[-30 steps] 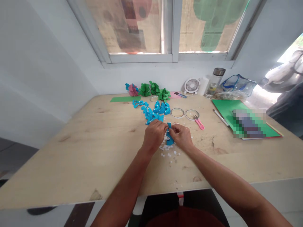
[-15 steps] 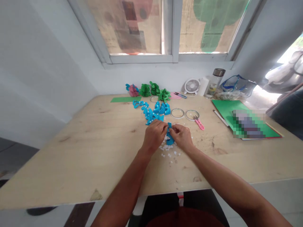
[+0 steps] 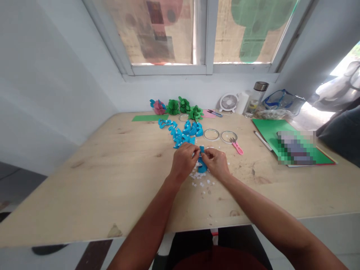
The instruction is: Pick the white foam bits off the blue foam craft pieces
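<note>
Between my hands is a blue paper cutout [image 3: 201, 167], low over the table, its curved lower part showing. My left hand [image 3: 184, 159] has its fingertips pinched together at the cutout's upper left edge. On the other side, my right hand [image 3: 216, 160] grips the same cutout between thumb and fingers. Small white scraps [image 3: 201, 183] lie scattered beneath and in front of it. Just beyond my left hand is a heap of blue paper cutouts [image 3: 180, 135] dotted with white patches. What lies inside each pinch is hidden by the fingers.
Two tape rolls [image 3: 211, 129] and pink thread snips [image 3: 238, 147] lie beyond my right hand. Green paper flowers [image 3: 172, 107] stand by the wall, near a small fan [image 3: 229, 102] and a bottle [image 3: 256, 98]. Green sheets [image 3: 270, 131] and a pen [image 3: 263, 141] are at right.
Both hands keep almost the same place and grip on the blue cutout. The whole view has shifted very slightly.
</note>
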`<action>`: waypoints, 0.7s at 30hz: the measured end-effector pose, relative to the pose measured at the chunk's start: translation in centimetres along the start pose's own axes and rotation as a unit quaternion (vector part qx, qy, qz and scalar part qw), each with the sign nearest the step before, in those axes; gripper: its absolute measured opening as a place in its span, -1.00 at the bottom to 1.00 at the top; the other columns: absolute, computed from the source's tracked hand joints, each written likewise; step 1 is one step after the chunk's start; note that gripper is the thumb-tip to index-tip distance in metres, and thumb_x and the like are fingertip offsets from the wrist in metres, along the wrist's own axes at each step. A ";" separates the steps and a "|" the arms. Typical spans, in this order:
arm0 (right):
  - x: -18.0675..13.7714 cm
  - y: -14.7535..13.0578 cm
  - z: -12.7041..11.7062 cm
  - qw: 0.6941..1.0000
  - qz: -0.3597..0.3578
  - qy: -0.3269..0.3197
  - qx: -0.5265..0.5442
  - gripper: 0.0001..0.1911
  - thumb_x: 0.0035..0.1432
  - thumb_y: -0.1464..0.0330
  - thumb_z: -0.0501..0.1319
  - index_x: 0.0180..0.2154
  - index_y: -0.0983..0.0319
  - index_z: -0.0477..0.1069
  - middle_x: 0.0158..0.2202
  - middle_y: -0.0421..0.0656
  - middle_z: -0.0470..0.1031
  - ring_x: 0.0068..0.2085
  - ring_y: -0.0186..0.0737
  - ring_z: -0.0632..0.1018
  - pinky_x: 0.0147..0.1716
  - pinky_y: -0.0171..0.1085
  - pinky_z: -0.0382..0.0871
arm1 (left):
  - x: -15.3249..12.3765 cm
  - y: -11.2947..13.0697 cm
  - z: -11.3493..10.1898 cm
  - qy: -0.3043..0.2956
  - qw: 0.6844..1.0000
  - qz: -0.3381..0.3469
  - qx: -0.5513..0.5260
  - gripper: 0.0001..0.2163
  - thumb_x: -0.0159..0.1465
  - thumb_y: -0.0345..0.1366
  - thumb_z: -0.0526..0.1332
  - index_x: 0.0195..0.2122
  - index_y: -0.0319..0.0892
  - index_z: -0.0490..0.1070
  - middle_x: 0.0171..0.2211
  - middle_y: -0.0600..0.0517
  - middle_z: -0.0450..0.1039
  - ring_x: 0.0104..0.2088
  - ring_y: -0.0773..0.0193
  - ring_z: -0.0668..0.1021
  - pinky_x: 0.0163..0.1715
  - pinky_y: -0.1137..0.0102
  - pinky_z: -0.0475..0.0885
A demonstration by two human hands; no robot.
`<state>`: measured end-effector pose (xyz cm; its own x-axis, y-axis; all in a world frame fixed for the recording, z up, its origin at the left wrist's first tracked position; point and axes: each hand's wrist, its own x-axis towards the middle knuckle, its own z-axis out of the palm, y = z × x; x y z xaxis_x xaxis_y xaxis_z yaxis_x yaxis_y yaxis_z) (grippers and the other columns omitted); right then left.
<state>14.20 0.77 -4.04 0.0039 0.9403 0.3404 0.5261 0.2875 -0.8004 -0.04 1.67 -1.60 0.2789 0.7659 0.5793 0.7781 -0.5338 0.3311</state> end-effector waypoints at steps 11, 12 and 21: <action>-0.1 0.1 0.0 1.000 -0.026 -0.001 -0.004 -0.81 0.04 0.33 0.12 -0.56 0.24 0.38 -0.61 -0.23 0.34 -0.52 -0.33 0.36 -0.49 -0.37 0.19 | 0.0 -0.6 0.3 -0.012 0.999 0.031 0.021 -0.83 0.25 -0.36 0.12 -0.44 -0.18 0.47 -0.47 -0.02 0.49 -0.31 0.20 0.50 -0.32 0.38 0.35; -0.1 0.1 0.0 1.000 -0.027 -0.001 -0.003 -0.80 0.04 0.33 0.12 -0.56 0.24 0.38 -0.61 -0.23 0.33 -0.52 -0.33 0.36 -0.49 -0.37 0.19 | 0.0 -0.5 0.3 -0.011 0.999 0.039 0.027 -0.81 0.26 -0.36 0.10 -0.44 -0.18 0.46 -0.47 -0.02 0.48 -0.32 0.21 0.49 -0.32 0.38 0.35; 0.0 0.0 0.0 0.999 -0.030 -0.002 0.014 -0.81 0.05 0.33 0.13 -0.53 0.25 0.42 -0.56 -0.20 0.40 -0.49 -0.32 0.39 -0.45 -0.36 0.22 | 0.0 -0.4 0.6 0.022 1.000 0.012 0.006 -0.88 0.19 -0.41 0.15 -0.45 -0.17 0.45 -0.47 -0.01 0.48 -0.34 0.22 0.50 -0.31 0.38 0.37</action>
<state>14.15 0.75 -4.04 -0.0302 0.9219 0.3862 0.5015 0.3482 -0.7920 -0.06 2.10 -2.18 0.2727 0.7366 0.6189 0.7787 -0.5468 0.3077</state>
